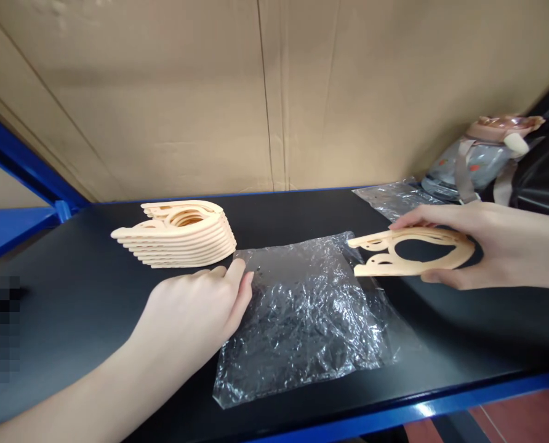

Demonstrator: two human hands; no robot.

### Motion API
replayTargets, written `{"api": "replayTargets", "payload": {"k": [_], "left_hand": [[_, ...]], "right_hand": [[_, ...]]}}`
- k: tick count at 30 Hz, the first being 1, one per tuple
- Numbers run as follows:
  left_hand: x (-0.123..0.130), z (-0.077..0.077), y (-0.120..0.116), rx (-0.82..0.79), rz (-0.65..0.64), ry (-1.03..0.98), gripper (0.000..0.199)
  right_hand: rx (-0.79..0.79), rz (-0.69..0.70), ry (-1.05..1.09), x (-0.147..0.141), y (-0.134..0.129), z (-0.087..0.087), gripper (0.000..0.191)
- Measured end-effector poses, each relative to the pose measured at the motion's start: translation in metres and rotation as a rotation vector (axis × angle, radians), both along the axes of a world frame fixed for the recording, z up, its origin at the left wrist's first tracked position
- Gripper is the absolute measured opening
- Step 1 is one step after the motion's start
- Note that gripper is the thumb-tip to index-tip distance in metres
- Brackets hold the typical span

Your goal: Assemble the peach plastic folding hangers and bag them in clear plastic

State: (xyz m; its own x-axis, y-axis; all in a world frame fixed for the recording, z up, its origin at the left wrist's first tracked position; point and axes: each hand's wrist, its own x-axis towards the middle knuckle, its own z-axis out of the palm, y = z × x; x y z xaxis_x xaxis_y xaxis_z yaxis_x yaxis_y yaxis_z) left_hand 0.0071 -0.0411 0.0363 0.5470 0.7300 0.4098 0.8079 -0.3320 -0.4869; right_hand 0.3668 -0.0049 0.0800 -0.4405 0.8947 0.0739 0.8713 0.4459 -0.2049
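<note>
A crinkled clear plastic bag (pixel 311 307) lies flat on the black tabletop in front of me. My left hand (pixel 198 301) is closed at the bag's upper left edge, its thumb and curled fingers pinching the film; the fingertips are partly hidden. My right hand (pixel 482 246) grips a cream folding clothes hanger (pixel 417 269), folded up, by its rounded end. The hanger's two narrow tips point left, just above the bag's right side. Beyond my left hand stands a neat stack of matching folded hangers (pixel 182 237).
A second clear plastic bag (pixel 394 195) lies behind my right hand. A clear bottle (pixel 477 160) with a pink lid and strap leans at the back right, beside a black bag-like object (pixel 544 175). Cardboard (pixel 186 92) walls the back. The table has a blue front edge (pixel 394 412).
</note>
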Motion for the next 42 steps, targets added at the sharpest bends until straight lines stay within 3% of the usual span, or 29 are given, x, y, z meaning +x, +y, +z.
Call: {"api": "replayTargets", "payload": {"k": [3,9,19,25,31,37,42], "left_hand": [[0.001,-0.001,0.002,-0.011,-0.008,-0.011,0.045],[0.000,-0.004,0.002,-0.046,0.002,-0.015,0.048],[-0.001,-0.003,0.004,-0.121,0.100,0.005,0.048],[-0.002,-0.003,0.007,-0.131,0.092,-0.011,0.044],[-0.001,-0.004,0.007,-0.250,0.064,-0.091,0.044],[0.002,-0.003,0.007,-0.330,0.060,-0.171,0.040],[0.002,-0.002,0.006,-0.347,0.044,-0.170,0.040]], "right_hand": [[-0.046,0.108,-0.059,0.000,-0.002,-0.004,0.049],[-0.051,0.140,-0.131,-0.017,-0.004,-0.014,0.048],[-0.101,0.031,-0.175,0.004,-0.001,-0.012,0.056],[-0.098,0.024,-0.183,0.010,0.006,-0.013,0.057],[-0.116,0.107,-0.080,-0.012,-0.001,-0.014,0.055],[0.043,0.253,-0.050,-0.028,0.003,-0.031,0.062],[0.036,0.371,-0.011,-0.044,0.010,-0.041,0.063]]}}
